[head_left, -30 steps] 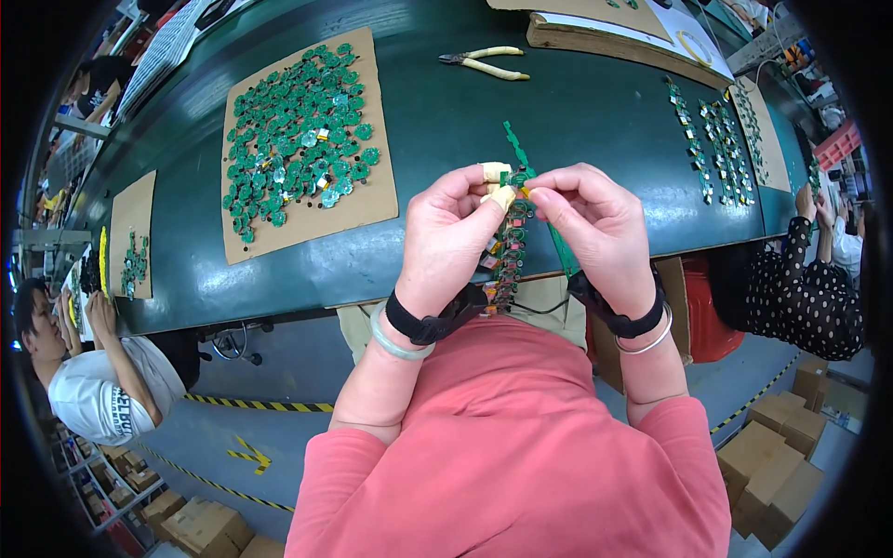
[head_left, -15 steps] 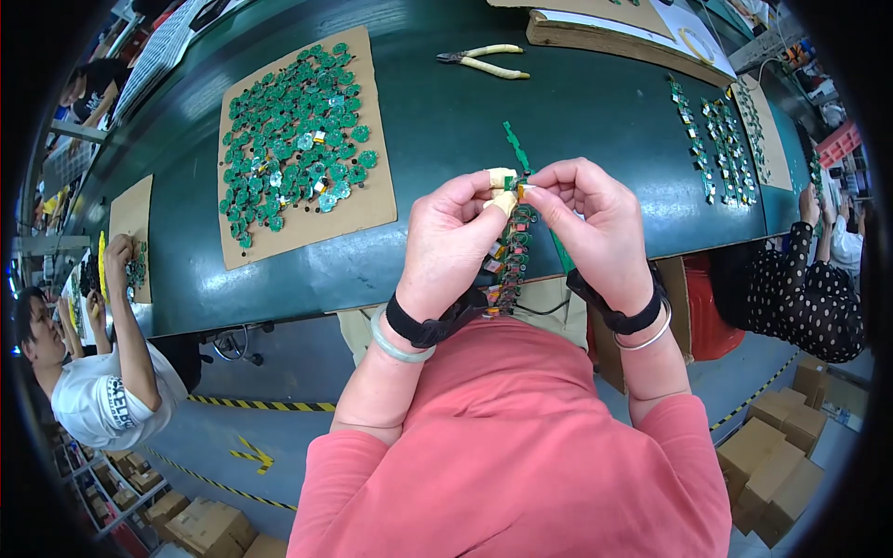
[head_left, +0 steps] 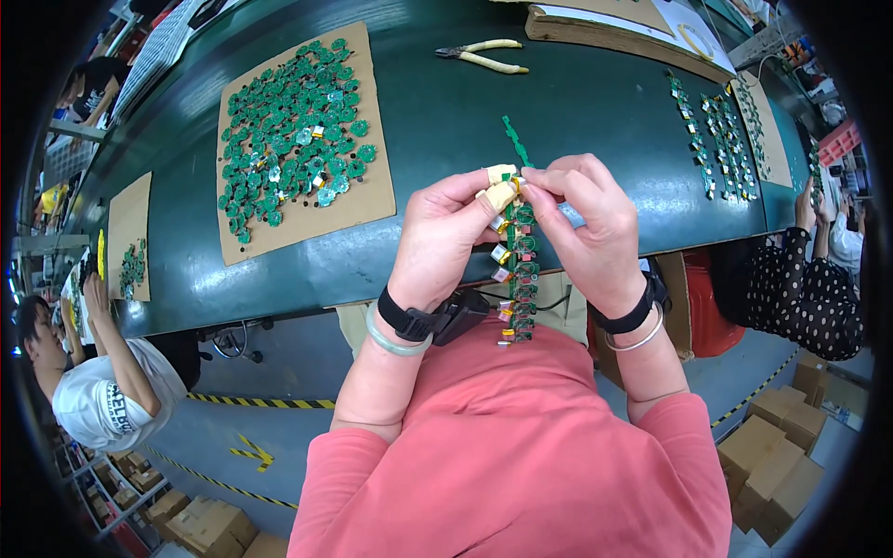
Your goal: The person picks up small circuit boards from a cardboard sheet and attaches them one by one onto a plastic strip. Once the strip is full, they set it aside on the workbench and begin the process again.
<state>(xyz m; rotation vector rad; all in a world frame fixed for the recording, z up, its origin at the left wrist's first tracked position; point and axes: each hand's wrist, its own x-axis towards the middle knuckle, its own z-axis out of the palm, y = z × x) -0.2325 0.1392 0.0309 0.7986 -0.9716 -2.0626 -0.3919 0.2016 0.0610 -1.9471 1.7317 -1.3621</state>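
Between my hands, over the near edge of the green table, hangs a strip of small green circuit boards [head_left: 525,270], with small silver-and-yellow parts sticking out along its left side. My left hand [head_left: 435,232] pinches the strip near its upper part; pale yellow covers wrap the thumb and a fingertip. My right hand [head_left: 595,223] is closed, thumb and forefinger pressed at a small silver-and-yellow part [head_left: 518,184] beside the left thumb. A bare green end of the strip [head_left: 513,139] reaches past my fingertips over the table. The exact contact is partly hidden by the fingers.
A cardboard sheet [head_left: 381,200] covered with round green boards lies to the left. Cutters [head_left: 484,56] with pale handles lie ahead. Several finished-looking board strips [head_left: 727,139] lie at right. A person [head_left: 116,391] works at left, another [head_left: 809,279] at right.
The hanging strip has turned and straightened, so its silver-and-yellow parts now show along the left side. Both hands keep nearly the same place. The person at left has shifted their hands.
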